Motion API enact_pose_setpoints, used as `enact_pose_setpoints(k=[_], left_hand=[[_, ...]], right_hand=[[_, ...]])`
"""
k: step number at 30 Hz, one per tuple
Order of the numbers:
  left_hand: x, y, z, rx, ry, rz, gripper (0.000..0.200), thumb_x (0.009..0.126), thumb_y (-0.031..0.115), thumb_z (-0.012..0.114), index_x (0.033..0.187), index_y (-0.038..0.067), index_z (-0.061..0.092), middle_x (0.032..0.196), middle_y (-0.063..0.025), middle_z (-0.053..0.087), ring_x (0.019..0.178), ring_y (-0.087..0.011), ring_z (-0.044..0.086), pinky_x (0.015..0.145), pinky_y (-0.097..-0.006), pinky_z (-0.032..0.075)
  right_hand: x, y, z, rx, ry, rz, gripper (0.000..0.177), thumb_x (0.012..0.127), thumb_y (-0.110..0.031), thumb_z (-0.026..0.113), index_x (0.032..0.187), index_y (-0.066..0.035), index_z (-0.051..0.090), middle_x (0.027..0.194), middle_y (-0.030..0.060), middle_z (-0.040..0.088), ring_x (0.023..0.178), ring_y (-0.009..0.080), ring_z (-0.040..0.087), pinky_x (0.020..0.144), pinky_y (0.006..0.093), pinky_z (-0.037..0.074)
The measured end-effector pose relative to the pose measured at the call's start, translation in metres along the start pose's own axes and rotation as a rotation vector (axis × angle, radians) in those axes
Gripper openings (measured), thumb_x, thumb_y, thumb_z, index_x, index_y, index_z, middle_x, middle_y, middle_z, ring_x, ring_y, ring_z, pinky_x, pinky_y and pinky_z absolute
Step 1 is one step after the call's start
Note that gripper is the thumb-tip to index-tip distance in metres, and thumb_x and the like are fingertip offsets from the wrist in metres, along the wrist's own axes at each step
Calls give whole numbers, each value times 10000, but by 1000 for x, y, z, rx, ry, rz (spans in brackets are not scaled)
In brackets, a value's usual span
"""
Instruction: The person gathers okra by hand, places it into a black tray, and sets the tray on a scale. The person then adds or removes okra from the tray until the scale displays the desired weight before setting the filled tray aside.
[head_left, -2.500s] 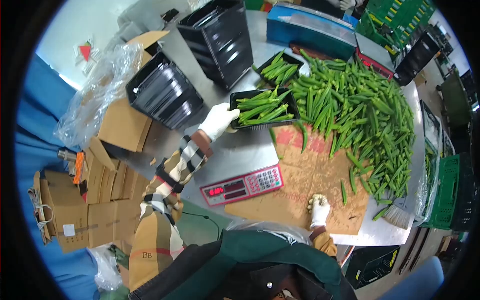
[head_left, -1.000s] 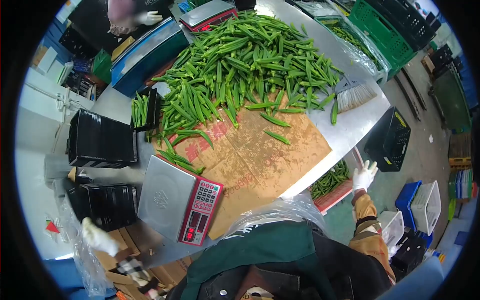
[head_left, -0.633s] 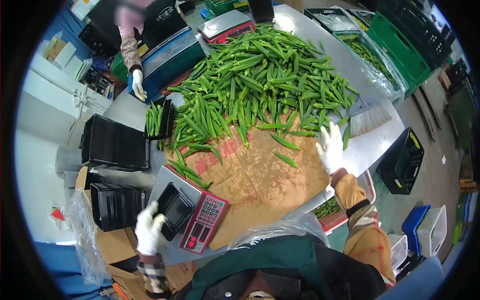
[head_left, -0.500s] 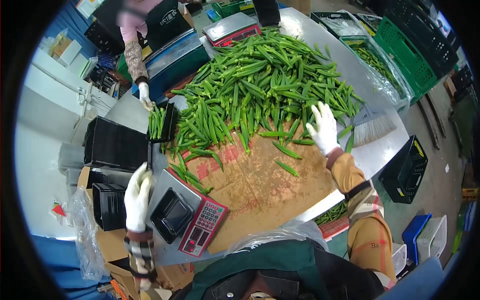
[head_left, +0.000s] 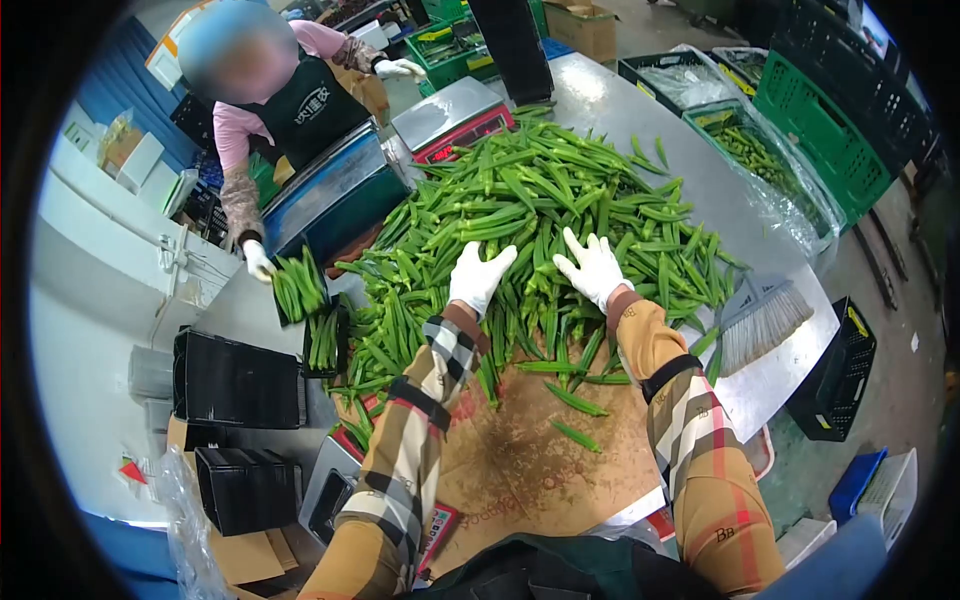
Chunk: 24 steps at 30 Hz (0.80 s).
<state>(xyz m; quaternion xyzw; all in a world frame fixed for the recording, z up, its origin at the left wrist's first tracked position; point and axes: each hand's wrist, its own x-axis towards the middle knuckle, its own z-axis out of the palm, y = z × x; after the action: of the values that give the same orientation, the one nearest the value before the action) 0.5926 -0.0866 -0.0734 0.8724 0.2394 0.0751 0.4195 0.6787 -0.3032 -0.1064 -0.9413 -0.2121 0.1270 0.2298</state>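
Observation:
A big heap of green okra (head_left: 560, 190) covers the far half of the table. My left hand (head_left: 480, 275), in a white glove, rests at the heap's near side with thumb and fingers apart. My right hand (head_left: 595, 268), gloved too, lies a little to the right against the okra, its fingers spread. Neither hand holds anything that I can make out. Under the hands spreads a stained brown cardboard sheet (head_left: 520, 450) with a few loose pods on it. My left forearm hides most of a red-edged scale (head_left: 437, 530) and the black tray (head_left: 328, 505) on it.
Across the table a co-worker's gloved hand (head_left: 258, 262) holds a black tray of okra (head_left: 297, 288), with another filled tray below. A second scale (head_left: 450, 115) stands at the back. A brush (head_left: 765, 325) lies right of the heap. Stacked black trays (head_left: 240, 380) stand left.
My left hand has moved from beside the near scale up and right to the heap. My right hand has shifted left onto the okra. The co-worker has lifted a filled tray.

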Motion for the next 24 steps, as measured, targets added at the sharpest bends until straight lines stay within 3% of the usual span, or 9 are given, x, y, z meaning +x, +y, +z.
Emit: enact_pose_setpoints(k=[2,7,9,10,13,16,18,21,24], left_hand=[[-10,2,18,172,128,-8,860,814,544,755,1418,-15,507,1371,-275,566,1285,-402,526,1097,-449,395],[-70,-40,47,-129,-134,352,561,1013,245,566,1524,73,411,1544,-140,454,1429,-330,406,1212,-451,243],[-123,-53,49,-383,-193,362,536,1032,169,515,1543,86,378,1577,-110,419,1427,-300,412,1216,-436,241],[-149,-65,42,-228,-207,373,544,1025,141,509,1548,88,370,1581,-106,416,1423,-293,417,1206,-428,268],[-238,-90,17,-164,-262,216,597,977,111,541,1550,101,375,1564,-125,440,1349,-323,479,1160,-396,335],[-297,-105,-14,-98,-331,-3,546,971,137,564,1508,137,464,1475,-158,512,1303,-349,503,1138,-414,360],[-326,-120,-31,14,-271,75,454,981,158,567,1434,124,564,1415,-157,567,1390,-334,440,1166,-390,325],[-351,-134,-59,-205,-216,-61,402,1023,229,558,1407,117,593,1467,-123,549,1494,-291,315,1203,-396,262],[-371,-123,-84,-785,-99,-519,438,1070,320,509,1451,108,538,1460,-130,537,1407,-246,432,1137,-397,361]], right_hand=[[-6,-2,8,80,30,17,773,951,-673,468,1604,-321,250,1610,299,243,1473,504,243,1195,540,246],[-73,-15,27,217,27,-226,770,931,-662,525,1477,-120,508,1570,317,315,1425,475,362,1158,503,336],[-111,-6,68,311,-1,-320,778,923,-646,551,1513,-147,461,1581,227,363,1433,440,371,1146,509,353],[-137,-13,80,328,-1,-339,779,920,-641,560,1522,-160,449,1579,194,386,1437,426,371,1143,526,352],[-210,-34,90,154,-158,-424,837,880,-642,606,1548,-184,397,1578,160,400,1448,391,365,1125,619,319],[-264,-43,115,51,-198,-619,808,861,-642,610,1522,-211,438,1540,153,447,1433,372,384,1141,625,289],[-290,-43,115,-39,-212,-701,770,848,-635,619,1476,-205,503,1541,145,446,1442,354,375,1122,695,254],[-311,-22,97,-90,-157,-615,756,831,-619,646,1449,-200,527,1568,134,409,1475,374,308,1114,719,238],[-330,6,78,-187,-122,-528,805,795,-520,739,1505,-254,468,1612,142,331,1494,377,265,1083,690,286]])
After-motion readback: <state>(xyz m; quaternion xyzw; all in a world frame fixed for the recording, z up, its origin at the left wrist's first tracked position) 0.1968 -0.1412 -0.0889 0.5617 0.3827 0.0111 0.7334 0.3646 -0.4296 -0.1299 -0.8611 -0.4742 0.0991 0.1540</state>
